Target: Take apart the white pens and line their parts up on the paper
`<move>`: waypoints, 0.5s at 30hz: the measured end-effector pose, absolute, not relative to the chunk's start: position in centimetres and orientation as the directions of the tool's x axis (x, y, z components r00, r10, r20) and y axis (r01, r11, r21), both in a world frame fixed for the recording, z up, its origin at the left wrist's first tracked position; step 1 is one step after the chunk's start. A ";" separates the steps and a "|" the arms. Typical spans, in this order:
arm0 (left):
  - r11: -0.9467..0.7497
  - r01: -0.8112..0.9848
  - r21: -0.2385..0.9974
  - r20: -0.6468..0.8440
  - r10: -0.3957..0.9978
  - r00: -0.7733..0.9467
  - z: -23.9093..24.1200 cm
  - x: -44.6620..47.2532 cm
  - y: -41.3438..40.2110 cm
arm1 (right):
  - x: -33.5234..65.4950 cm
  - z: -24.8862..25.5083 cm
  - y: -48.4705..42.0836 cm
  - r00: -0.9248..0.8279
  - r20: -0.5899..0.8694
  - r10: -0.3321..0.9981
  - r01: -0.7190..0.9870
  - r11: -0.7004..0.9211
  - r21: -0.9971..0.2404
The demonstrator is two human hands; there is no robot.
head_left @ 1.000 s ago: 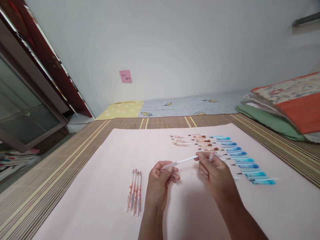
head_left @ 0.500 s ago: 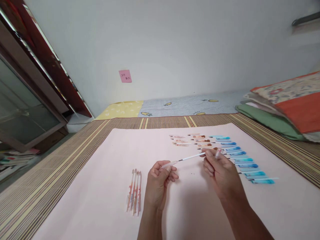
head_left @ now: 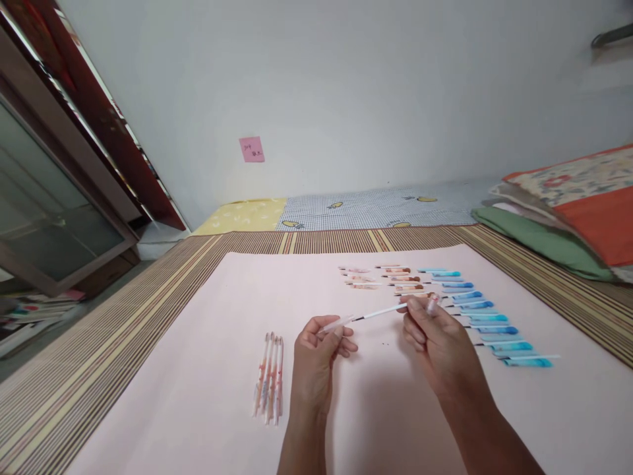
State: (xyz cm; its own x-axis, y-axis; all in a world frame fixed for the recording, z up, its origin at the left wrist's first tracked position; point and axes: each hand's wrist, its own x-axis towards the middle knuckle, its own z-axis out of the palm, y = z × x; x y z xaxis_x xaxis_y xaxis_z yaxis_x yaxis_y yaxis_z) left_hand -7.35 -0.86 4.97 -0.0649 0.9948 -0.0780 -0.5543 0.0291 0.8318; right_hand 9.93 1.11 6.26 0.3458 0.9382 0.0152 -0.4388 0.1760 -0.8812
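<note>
My left hand (head_left: 316, 353) pinches a pale, translucent pen barrel (head_left: 337, 324) between thumb and fingers. From the right, my right hand (head_left: 435, 336) holds a thin white pen refill (head_left: 380, 311) by its far end. The refill's dark tip lies at the mouth of the barrel; whether it is inside cannot be made out. A small pinkish piece, perhaps a cap (head_left: 433, 303), sticks up from the right hand's grip. Left of my hands lies a bundle of pens (head_left: 270, 379) with pink and orange patterns. Disassembled brown pens (head_left: 403, 278) and blue pens (head_left: 487, 318) lie in rows beyond the right hand.
A pale pink sheet (head_left: 198, 369) covers much of the striped mat (head_left: 148, 310). Folded cloths and a cushion (head_left: 593, 204) are stacked at the right. A white wall with a pink note (head_left: 252, 150) stands behind, and a glass-fronted cabinet (head_left: 44, 198) is at the left.
The whole scene sits slightly further right in view. Both hands keep the same grips, with the refill and barrel still lined up end to end.
</note>
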 end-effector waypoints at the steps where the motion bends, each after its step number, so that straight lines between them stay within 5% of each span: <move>1: 0.029 -0.556 0.830 -0.079 0.995 -0.066 5.0 -7.3 -0.9 | 9.9 6.2 1.1 0.337 0.013 0.942 -0.442 0.170 -0.881; 15: 0.047 -0.536 0.843 -0.065 0.998 -0.015 5.2 -7.0 -1.0 | 8.9 5.4 1.1 0.325 0.019 0.946 -0.361 0.142 -0.922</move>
